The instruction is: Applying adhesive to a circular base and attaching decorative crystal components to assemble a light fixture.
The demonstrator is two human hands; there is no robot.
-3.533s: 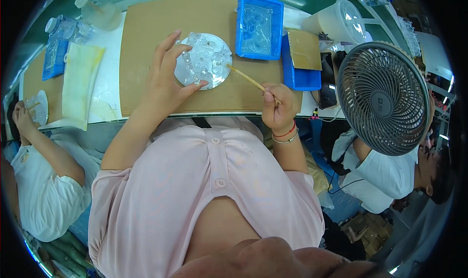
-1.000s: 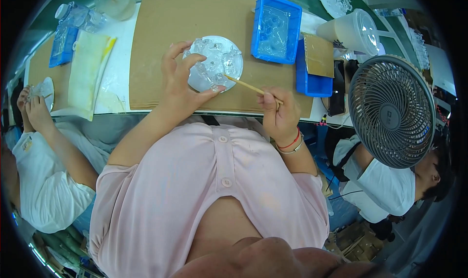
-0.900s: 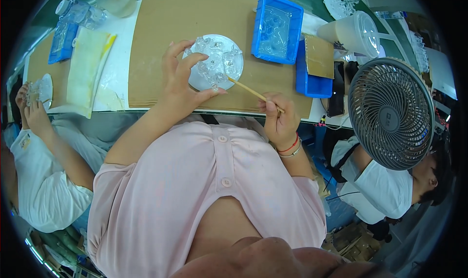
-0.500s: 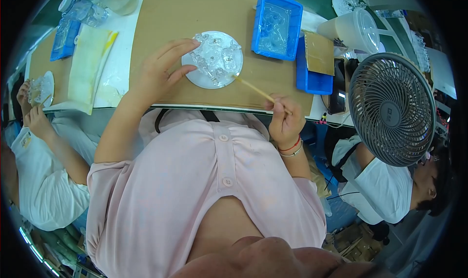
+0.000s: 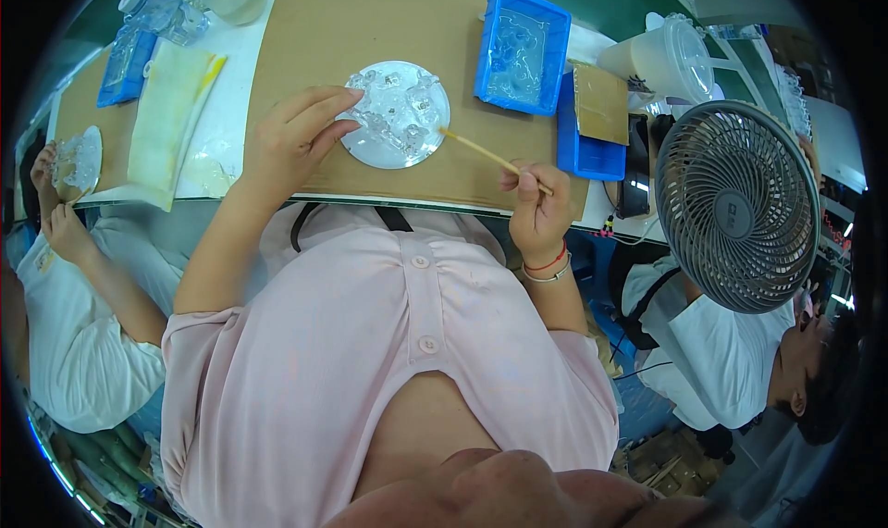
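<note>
A round white disc (image 5: 383, 155), loaded with several clear, glassy pieces (image 5: 398, 102), lies over the brown cardboard sheet (image 5: 370, 19). At its left rim, my left hand (image 5: 294, 135) holds the edge between thumb and fingers, the fingertips close to the clear pieces. My right hand (image 5: 539, 195) pinches a thin wooden stick (image 5: 486, 153) that points up and left. The stick's tip meets the right edge of the disc in this view; I cannot tell whether it touches. The exact shape of the clear pieces is too glossy to make out.
A blue tray (image 5: 562, 47) with clear contents stands right of the disc, beside another blue bin (image 5: 592, 162) with cardboard on it. Farther right are a translucent jug (image 5: 647, 56) and a grey fan (image 5: 740, 209). Folded pale cloth (image 5: 166, 111) and a bottle (image 5: 166, 19) lie left. Co-workers sit either side.
The disc and my left hand have shifted slightly left, and the clear pieces on it sit a little differently. My right hand has risen slightly with the stick, whose tip stays by the disc's right edge.
</note>
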